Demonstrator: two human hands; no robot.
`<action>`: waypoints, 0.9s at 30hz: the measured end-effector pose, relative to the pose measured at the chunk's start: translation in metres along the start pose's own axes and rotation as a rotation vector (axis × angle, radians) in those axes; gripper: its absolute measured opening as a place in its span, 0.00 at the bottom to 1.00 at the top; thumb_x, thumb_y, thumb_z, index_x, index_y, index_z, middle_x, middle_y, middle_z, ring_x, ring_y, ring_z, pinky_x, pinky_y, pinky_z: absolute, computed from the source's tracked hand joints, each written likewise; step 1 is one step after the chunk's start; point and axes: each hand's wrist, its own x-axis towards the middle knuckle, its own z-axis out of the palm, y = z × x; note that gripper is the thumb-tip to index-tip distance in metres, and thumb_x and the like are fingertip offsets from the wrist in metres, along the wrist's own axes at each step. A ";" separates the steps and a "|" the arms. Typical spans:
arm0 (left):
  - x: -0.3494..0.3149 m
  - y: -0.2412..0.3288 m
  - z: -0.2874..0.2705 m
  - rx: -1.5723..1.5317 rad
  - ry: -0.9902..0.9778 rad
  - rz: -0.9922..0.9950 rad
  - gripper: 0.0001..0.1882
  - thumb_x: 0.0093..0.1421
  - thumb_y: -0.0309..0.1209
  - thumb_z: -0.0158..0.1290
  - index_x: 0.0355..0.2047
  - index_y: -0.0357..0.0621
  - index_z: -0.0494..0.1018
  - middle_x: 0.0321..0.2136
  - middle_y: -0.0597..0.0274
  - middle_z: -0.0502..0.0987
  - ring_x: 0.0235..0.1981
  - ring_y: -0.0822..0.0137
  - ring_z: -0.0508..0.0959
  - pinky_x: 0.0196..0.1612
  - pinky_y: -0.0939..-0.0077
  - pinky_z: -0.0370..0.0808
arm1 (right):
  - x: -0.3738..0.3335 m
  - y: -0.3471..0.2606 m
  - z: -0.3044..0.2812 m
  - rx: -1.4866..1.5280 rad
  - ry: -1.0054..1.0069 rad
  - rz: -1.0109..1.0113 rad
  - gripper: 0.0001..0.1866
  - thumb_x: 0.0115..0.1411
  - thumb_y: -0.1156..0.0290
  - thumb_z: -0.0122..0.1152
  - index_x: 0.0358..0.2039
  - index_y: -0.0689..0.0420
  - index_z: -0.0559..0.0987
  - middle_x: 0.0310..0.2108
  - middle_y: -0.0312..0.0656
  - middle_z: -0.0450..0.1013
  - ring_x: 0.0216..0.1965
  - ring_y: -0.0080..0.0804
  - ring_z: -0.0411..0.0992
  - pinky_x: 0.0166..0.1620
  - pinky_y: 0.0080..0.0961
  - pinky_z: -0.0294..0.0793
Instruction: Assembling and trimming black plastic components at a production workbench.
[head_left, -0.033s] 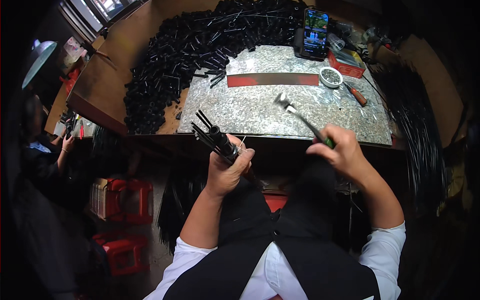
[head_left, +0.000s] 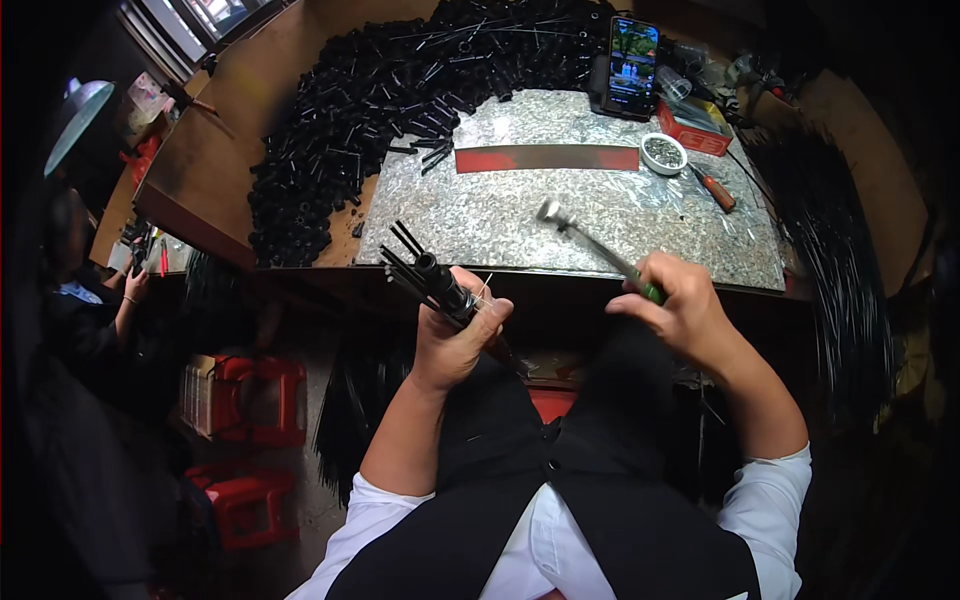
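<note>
My left hand (head_left: 452, 345) is wrapped round a bundle of thin black rods (head_left: 402, 268) with a short, open-ended black tube (head_left: 432, 272) among them. The rod ends point up and away from me, just in front of the table edge. A thin pale wire or strand sticks out by the thumb. In my right hand (head_left: 682, 300) is a hammer (head_left: 598, 248), gripped by its green handle. Its metal head hangs in the air over the near part of the speckled stone slab (head_left: 480, 215), to the right of the rods and apart from them.
Black tubular pieces (head_left: 400, 90) lie heaped behind the slab. On it are a red-and-grey strip (head_left: 547, 159), a white bowl (head_left: 663, 155) of small metal bits and a brown-handled tool (head_left: 715, 192). A phone (head_left: 632, 65) stands behind. Long black rods (head_left: 850, 280) hang right; another person's hand (head_left: 135, 287) is left.
The hammer head has swung a little to the left, toward the rods, and the right hand has shifted slightly left with it. My left hand and the bundle have hardly moved.
</note>
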 end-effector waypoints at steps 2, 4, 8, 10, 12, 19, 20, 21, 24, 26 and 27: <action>0.001 -0.006 -0.005 0.039 -0.010 0.112 0.18 0.52 0.18 0.61 0.32 0.44 0.60 0.15 0.72 0.61 0.14 0.80 0.62 0.20 0.85 0.62 | 0.002 -0.019 -0.003 -0.116 -0.054 0.020 0.17 0.47 0.73 0.70 0.24 0.60 0.67 0.29 0.43 0.69 0.28 0.39 0.69 0.31 0.27 0.68; 0.003 -0.008 -0.011 -0.043 -0.064 0.118 0.23 0.48 0.20 0.65 0.33 0.44 0.59 0.15 0.73 0.60 0.14 0.81 0.61 0.20 0.85 0.61 | 0.006 -0.028 0.001 -0.313 0.095 -0.105 0.16 0.47 0.72 0.69 0.27 0.59 0.68 0.35 0.45 0.69 0.35 0.42 0.69 0.38 0.33 0.69; 0.002 -0.004 -0.008 -0.104 -0.054 0.070 0.34 0.40 0.30 0.72 0.37 0.45 0.56 0.13 0.76 0.60 0.14 0.82 0.61 0.21 0.86 0.61 | 0.014 -0.033 0.008 -0.745 0.335 -0.270 0.16 0.50 0.70 0.66 0.36 0.58 0.70 0.51 0.48 0.64 0.57 0.51 0.62 0.61 0.54 0.55; 0.004 -0.006 -0.012 -0.106 -0.060 0.083 0.35 0.39 0.32 0.73 0.37 0.44 0.56 0.13 0.76 0.61 0.14 0.82 0.62 0.21 0.87 0.61 | 0.015 -0.031 0.017 -0.788 0.359 -0.293 0.16 0.51 0.69 0.65 0.37 0.59 0.71 0.54 0.47 0.62 0.60 0.50 0.58 0.64 0.57 0.46; 0.005 -0.010 -0.020 0.075 -0.069 0.103 0.38 0.37 0.35 0.73 0.40 0.42 0.57 0.17 0.74 0.69 0.18 0.82 0.68 0.24 0.89 0.65 | 0.016 -0.030 0.021 -0.862 0.391 -0.356 0.16 0.52 0.68 0.63 0.38 0.61 0.72 0.58 0.47 0.59 0.65 0.51 0.53 0.66 0.60 0.34; 0.000 0.005 0.002 -0.063 0.110 0.023 0.37 0.40 0.28 0.71 0.46 0.40 0.58 0.27 0.67 0.77 0.29 0.78 0.76 0.32 0.88 0.72 | 0.009 -0.044 0.030 -0.721 0.209 -0.259 0.17 0.51 0.68 0.64 0.39 0.62 0.72 0.55 0.50 0.60 0.62 0.50 0.57 0.65 0.63 0.39; 0.000 0.005 0.001 -0.027 0.096 0.040 0.36 0.41 0.26 0.70 0.45 0.39 0.59 0.27 0.66 0.77 0.29 0.78 0.76 0.32 0.88 0.72 | 0.009 -0.044 0.030 -0.699 0.200 -0.248 0.17 0.51 0.68 0.64 0.39 0.62 0.72 0.53 0.50 0.61 0.60 0.50 0.59 0.63 0.61 0.45; 0.000 0.006 0.000 0.009 0.080 0.056 0.34 0.42 0.24 0.70 0.45 0.39 0.60 0.27 0.66 0.77 0.29 0.78 0.76 0.32 0.88 0.72 | 0.008 -0.044 0.031 -0.679 0.191 -0.237 0.16 0.51 0.69 0.64 0.38 0.62 0.72 0.51 0.50 0.63 0.57 0.49 0.62 0.62 0.60 0.50; 0.000 0.004 -0.004 0.036 0.093 0.007 0.31 0.41 0.24 0.70 0.42 0.39 0.64 0.27 0.66 0.77 0.29 0.78 0.76 0.31 0.87 0.72 | 0.006 -0.041 0.033 -0.745 0.267 -0.337 0.14 0.50 0.65 0.60 0.32 0.62 0.72 0.45 0.50 0.65 0.48 0.43 0.67 0.56 0.48 0.63; 0.000 0.005 -0.006 0.065 0.078 0.010 0.30 0.41 0.27 0.71 0.41 0.38 0.65 0.26 0.67 0.76 0.27 0.79 0.75 0.32 0.87 0.71 | 0.003 -0.041 0.027 -0.703 0.196 -0.336 0.13 0.50 0.68 0.62 0.33 0.62 0.72 0.42 0.50 0.67 0.43 0.44 0.69 0.50 0.44 0.68; 0.001 0.005 -0.007 0.097 0.063 0.015 0.30 0.41 0.30 0.71 0.41 0.38 0.66 0.25 0.68 0.75 0.26 0.79 0.74 0.33 0.87 0.71 | 0.002 -0.041 0.026 -0.661 0.128 -0.335 0.13 0.50 0.71 0.63 0.34 0.63 0.72 0.38 0.49 0.70 0.39 0.44 0.72 0.43 0.39 0.73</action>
